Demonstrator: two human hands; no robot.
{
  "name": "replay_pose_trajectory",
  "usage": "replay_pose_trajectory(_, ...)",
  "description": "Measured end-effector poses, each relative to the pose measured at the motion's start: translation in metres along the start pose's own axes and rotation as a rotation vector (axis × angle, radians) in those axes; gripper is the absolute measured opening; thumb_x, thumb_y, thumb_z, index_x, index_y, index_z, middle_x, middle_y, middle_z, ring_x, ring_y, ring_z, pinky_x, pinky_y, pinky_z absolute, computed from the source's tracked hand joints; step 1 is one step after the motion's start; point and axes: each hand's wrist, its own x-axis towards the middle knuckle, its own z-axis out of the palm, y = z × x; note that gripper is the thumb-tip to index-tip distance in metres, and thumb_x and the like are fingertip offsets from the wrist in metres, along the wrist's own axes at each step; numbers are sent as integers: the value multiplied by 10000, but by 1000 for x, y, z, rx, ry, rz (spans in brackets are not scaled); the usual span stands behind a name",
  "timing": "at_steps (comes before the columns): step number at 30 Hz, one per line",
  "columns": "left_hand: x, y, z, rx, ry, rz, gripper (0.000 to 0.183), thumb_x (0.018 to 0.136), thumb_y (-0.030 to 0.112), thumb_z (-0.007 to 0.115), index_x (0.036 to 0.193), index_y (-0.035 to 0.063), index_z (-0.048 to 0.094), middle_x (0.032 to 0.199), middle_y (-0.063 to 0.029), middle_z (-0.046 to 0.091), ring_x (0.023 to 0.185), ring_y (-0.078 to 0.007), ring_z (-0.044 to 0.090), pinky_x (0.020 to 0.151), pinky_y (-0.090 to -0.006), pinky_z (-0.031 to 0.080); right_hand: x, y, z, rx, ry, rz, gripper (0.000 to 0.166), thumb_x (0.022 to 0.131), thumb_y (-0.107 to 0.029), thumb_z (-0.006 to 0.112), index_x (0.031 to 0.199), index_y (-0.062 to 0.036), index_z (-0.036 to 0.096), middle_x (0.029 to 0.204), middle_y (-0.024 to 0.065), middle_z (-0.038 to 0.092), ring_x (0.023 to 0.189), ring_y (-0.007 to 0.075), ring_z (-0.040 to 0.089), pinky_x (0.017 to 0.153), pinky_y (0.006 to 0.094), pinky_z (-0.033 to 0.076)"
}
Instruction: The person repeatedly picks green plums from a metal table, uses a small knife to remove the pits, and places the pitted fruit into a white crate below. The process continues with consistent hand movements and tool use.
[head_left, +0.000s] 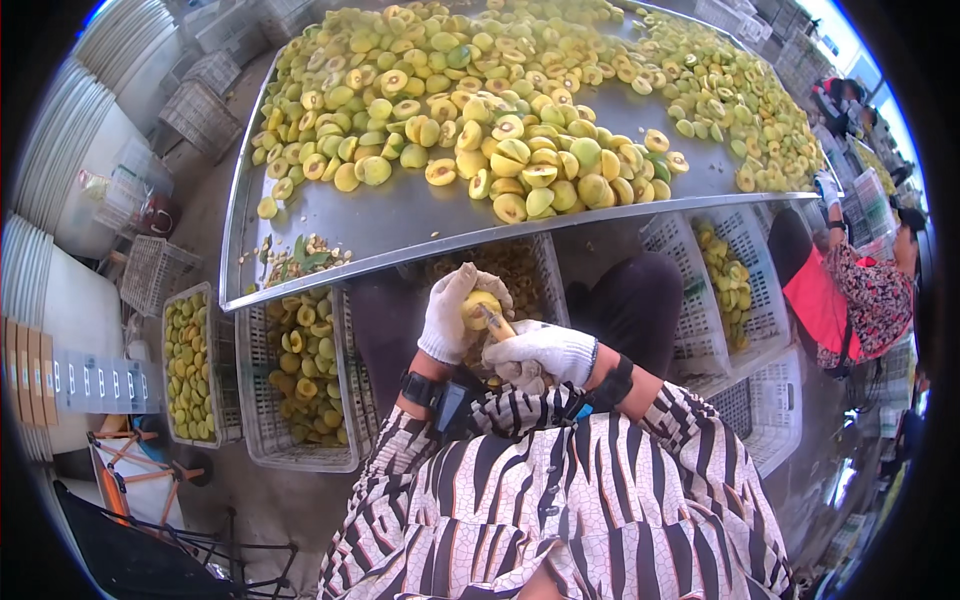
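Note:
In a white knit glove, my left hand (452, 311) holds a yellow-green stone fruit (481, 309) over a crate between my knees. My right hand (541, 354), also gloved, grips a small hand tool by its light wooden handle (499, 326). The tool's metal end meets the fruit; its exact shape is hidden. Just beyond, a metal-rimmed table (390, 214) bears a heap of halved fruit (525, 161), many with pits showing. Pits and a few leaves (307, 259) lie at its near left corner. The crate under my hands (551, 277) contains small brownish pieces.
Plastic crates of fruit stand on the left (244, 420) and far left (187, 367), and more crates (750, 300) stand on the right. A co-worker (862, 300) sits at the right, one gloved hand at the table's edge. A folding chair frame (232, 547) is at the lower left.

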Motion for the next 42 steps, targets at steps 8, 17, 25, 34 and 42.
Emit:
replay_pose_trajectory(8, 3, -12, -6, 10, -91, 70, 612, 1023, 528, 471, 857, -32, 652, 803, -193, 687, 720, -266, 650, 700, -367, 539, 4, 7, 2, -217, 102, -49, 318, 922, -362, 678, 951, -45, 669, 764, 17, 658, 602, 103, 602, 529, 254, 475)
replay_pose_trajectory(17, 7, -23, 8, -381, 274, 72, 385, 1057, 385, 520, 923, 32, 593, 845, -123, 629, 736, -264, 657, 688, -414, 591, 29, 15, 5, -646, 424, -181, 390, 915, -333, 637, 1150, -22, 661, 932, 191, 730, 856, 320, 726, 777, 403, 557)
replay_pose_trajectory(25, 17, -24, 13, -453, 483, 34, 355, 1052, 384, 537, 915, 61, 587, 827, -100, 618, 741, -251, 649, 672, -415, 586, 52, 36, -9, -949, 659, -325, 294, 911, -262, 588, 1102, -42, 629, 974, 256, 711, 932, 455, 687, 809, 497, 560)
replay_pose_trajectory(34, 11, 4, -40, -378, 677, 314, 269, 1018, 287, 565, 886, 59, 622, 829, -100, 636, 755, -259, 647, 685, -433, 576, 60, 57, -41, -1173, 843, -906, 141, 907, -226, 652, 1001, -124, 628, 805, 160, 687, 724, 360, 701, 599, 480, 548)
replay_pose_trajectory(42, -46, 97, -103, 1331, 1466, 463, 317, 931, 188, 722, 1196, 14, 704, 1249, -131, 664, 1147, -239, 621, 1011, -382, 496, 84, 48, -95, -1300, 711, 1, 286, 948, -307, 563, 1122, -86, 613, 961, 225, 729, 892, 388, 729, 758, 479, 589)
